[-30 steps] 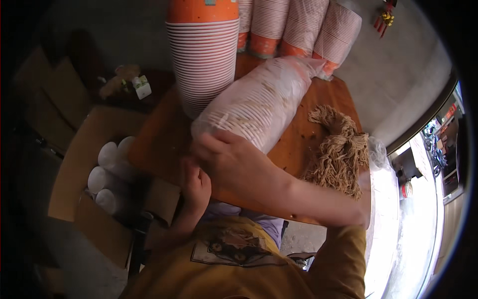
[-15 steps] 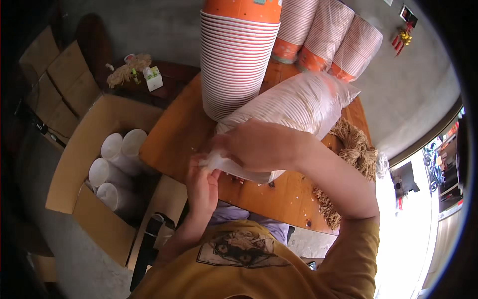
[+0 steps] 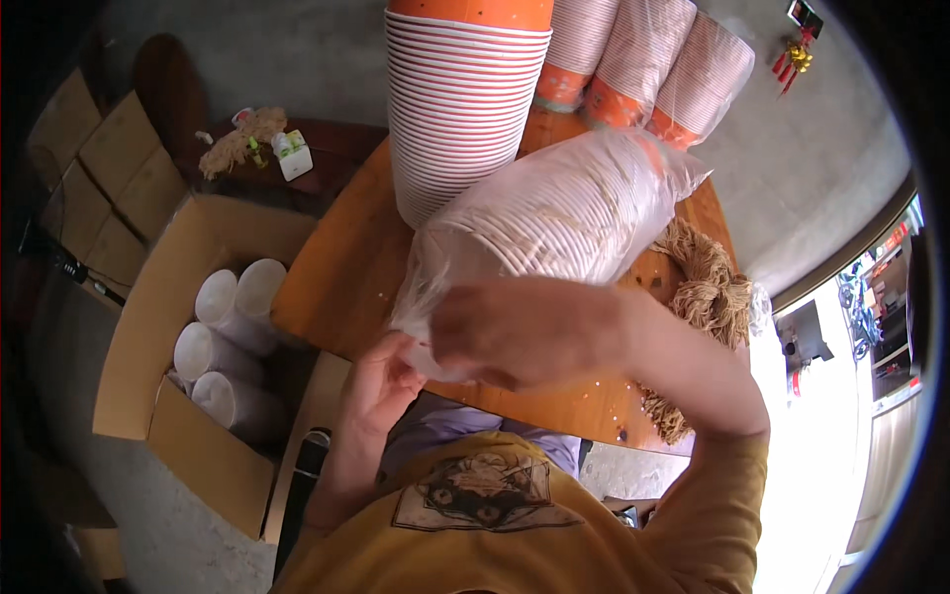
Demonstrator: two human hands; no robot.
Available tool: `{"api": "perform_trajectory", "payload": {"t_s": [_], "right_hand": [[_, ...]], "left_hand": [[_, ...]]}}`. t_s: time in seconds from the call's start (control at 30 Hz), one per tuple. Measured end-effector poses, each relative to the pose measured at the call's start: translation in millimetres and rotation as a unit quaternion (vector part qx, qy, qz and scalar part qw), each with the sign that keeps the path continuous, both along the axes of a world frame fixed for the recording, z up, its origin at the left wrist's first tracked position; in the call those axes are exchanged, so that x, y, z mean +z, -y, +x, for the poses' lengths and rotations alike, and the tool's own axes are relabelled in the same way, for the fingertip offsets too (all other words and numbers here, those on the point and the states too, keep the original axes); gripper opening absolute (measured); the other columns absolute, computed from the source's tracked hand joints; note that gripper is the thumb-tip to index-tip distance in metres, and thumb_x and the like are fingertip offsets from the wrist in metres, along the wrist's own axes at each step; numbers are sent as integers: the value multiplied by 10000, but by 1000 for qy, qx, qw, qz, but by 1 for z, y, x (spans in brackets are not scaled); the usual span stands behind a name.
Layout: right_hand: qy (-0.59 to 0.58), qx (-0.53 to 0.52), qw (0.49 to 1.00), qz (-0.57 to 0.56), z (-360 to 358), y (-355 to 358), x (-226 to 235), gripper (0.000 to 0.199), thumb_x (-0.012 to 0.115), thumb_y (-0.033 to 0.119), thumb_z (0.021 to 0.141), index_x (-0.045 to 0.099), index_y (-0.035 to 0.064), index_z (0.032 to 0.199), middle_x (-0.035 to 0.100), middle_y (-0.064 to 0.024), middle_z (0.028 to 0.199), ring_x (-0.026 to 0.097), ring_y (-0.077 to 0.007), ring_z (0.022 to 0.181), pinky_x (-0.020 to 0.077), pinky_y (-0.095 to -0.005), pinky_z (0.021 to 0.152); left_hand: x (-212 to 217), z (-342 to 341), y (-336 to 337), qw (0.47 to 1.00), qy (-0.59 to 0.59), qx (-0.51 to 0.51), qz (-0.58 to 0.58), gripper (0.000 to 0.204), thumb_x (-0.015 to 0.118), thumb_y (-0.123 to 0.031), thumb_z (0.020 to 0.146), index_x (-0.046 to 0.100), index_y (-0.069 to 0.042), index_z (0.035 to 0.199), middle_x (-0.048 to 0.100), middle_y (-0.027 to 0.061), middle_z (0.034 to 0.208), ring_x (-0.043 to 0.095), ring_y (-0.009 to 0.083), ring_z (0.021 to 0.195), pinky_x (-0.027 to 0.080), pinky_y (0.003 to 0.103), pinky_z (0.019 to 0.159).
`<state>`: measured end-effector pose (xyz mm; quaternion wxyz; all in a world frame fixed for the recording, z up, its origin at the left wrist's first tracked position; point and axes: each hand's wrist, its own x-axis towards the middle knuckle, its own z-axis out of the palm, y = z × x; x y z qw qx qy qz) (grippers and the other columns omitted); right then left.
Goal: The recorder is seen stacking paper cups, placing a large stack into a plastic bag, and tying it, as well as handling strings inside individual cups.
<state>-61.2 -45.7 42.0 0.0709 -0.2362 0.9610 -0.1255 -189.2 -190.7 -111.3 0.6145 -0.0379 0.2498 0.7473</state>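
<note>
A long stack of paper tubs (image 3: 584, 213), rims showing through a clear plastic bag (image 3: 450, 247), lies slanted across the wooden table with the bag's end toward me. My left hand (image 3: 384, 381) pinches the edge of that end near the table's front. Just right of it, my right hand (image 3: 529, 332) is closed on the gathered plastic; its fingertips are partly hidden and a little blurred. Behind the bagged stack, at its left, a tall unwrapped stack of orange tubs with white rims (image 3: 465, 94) stands upright.
Several bagged tub stacks (image 3: 643, 59) stand at the table's back. Bundles of tan twine (image 3: 708, 297) lie along its right side. On the floor at left, an open cardboard box (image 3: 148, 327) holds white wrapped stacks (image 3: 233, 346). A white box (image 3: 294, 158) sits on a bench behind.
Both hands have come nearer to me with the bag's end, stretching the plastic out past the tubs. The view has shifted slightly.
</note>
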Motion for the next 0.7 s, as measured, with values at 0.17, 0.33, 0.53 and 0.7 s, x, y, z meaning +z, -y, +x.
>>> {"api": "perform_trajectory", "payload": {"t_s": [0.17, 0.33, 0.53, 0.7], "right_hand": [[-131, -52, 959, 245, 56, 41, -24, 226, 574, 219, 798, 687, 142, 977, 567, -48, 1192, 388, -280, 1308, 298, -409, 1131], [-118, -99, 968, 197, 78, 49, -29, 161, 603, 214, 766, 678, 176, 903, 554, 4, 1157, 398, -251, 1306, 370, -395, 1100], [-127, -162, 970, 129, 86, 37, -33, 130, 613, 211, 779, 657, 128, 869, 555, -22, 1149, 463, -227, 1244, 419, -355, 1060], [-103, -210, 968, 91, 72, -4, 15, 123, 621, 144, 786, 574, 38, 824, 553, -90, 914, 573, -257, 963, 493, -387, 777]], "left_hand": [[-8, -16, -13, 983, 45, -168, 53, 194, 511, -183, 918, 603, -29, 993, 629, 36, 860, 529, 143, 676, 429, 254, 565], [-1, -30, -25, 922, 26, -317, 222, 318, 477, -283, 920, 602, 7, 955, 553, 80, 792, 442, 133, 554, 460, 255, 538], [24, -49, -25, 950, 38, -291, 107, 261, 487, -223, 988, 582, 10, 1057, 548, 56, 878, 371, 50, 490, 298, 162, 398], [41, -9, 0, 896, -391, -208, -18, 193, 519, -185, 973, 585, -15, 1037, 469, -47, 638, 370, 28, 475, 279, 184, 432]]}}
